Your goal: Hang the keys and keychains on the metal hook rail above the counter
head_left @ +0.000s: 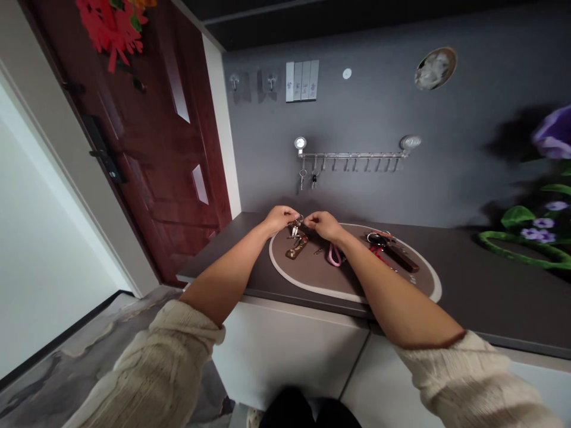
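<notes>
My left hand (280,219) pinches the metal ring of a bunch of keys (295,230) above the left part of an oval brown mat (312,285). A brown patterned key fob (295,249) hangs below the keys, down to the mat. Just right of the ring is my right hand (324,224), its fingertips pressed together; what they hold, if anything, is too small to tell. Beneath the right wrist lies a pink strap loop (334,255). Further right on the mat are a dark brown bar-shaped fob (401,258) and red cords with rings.
On the grey wall, a clear hook rail (352,156) carries a key (302,179) and a small black-headed key (314,180) at its left end. Purple flowers (542,229) stand on the right of the dark counter (464,291). A red-brown door (165,148) is at left.
</notes>
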Demonstrator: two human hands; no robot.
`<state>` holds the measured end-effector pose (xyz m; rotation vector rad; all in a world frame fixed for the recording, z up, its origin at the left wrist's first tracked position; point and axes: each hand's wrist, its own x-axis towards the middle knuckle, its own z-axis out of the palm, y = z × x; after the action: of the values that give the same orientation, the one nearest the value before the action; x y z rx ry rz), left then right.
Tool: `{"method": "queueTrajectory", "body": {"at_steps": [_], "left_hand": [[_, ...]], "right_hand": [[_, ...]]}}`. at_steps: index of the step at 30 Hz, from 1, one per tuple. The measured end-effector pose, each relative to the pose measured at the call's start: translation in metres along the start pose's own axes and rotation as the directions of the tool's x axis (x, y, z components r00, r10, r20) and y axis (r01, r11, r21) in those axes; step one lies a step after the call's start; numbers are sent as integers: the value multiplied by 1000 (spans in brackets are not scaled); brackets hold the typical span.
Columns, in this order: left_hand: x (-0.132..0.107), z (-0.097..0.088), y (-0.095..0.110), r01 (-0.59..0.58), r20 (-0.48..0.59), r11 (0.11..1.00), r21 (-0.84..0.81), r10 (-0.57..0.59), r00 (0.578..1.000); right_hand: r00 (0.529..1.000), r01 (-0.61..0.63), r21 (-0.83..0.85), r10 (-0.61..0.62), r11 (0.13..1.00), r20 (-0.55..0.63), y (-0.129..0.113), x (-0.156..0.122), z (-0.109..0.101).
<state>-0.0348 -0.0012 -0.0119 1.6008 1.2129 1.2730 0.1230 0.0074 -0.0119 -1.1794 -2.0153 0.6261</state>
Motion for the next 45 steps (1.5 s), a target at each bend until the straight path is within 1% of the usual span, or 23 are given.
{"method": "queueTrajectory", "body": {"at_steps": [3, 6, 9, 13, 18, 23, 26, 32, 38, 42, 45], "left_hand": [[0, 0, 2, 5, -19, 998, -67, -7, 1000], [2, 0, 3, -8, -30, 992, -122, 4, 1000], [3, 1, 4, -6, -40, 981, -192, -2, 999], [1, 4, 8, 10, -27, 958, -286, -18, 999], [-2, 7, 11, 7, -8, 950, -313, -10, 1000], [-3, 9, 11, -11, 5, 946, -325, 14, 1000], [-3, 9, 11, -26, -5, 941, -337, 26, 1000], [-1, 10, 8, -62, -27, 937, -343, 56, 998], [-1, 9, 6, -63, -24, 948, -311, 59, 998], [0, 9, 5, -57, -49, 965, -256, 46, 998], [-2, 11, 4, -81, -60, 980, -183, 72, 996]], "right_hand": [[1000, -14, 211, 13, 977, 6, -3, 0, 1], [999, -51, 391, 46, 919, 22, -7, -2, 1], [996, -88, 503, 92, 860, 17, -11, -4, -1], [993, -102, 589, 119, 802, 10, -14, -4, -2], [994, -80, 632, 112, 771, -11, -12, -2, -1], [996, -23, 621, 72, 784, -54, -8, 1, 0], [997, 2, 621, 49, 784, -65, -8, 1, 0], [995, 0, 638, 63, 770, -76, -12, -2, -2], [989, -1, 624, 92, 781, -113, -13, -6, -6], [984, -2, 661, 118, 751, -132, -18, -8, -11], [976, -14, 678, 158, 735, -151, -22, -9, -16]]}}
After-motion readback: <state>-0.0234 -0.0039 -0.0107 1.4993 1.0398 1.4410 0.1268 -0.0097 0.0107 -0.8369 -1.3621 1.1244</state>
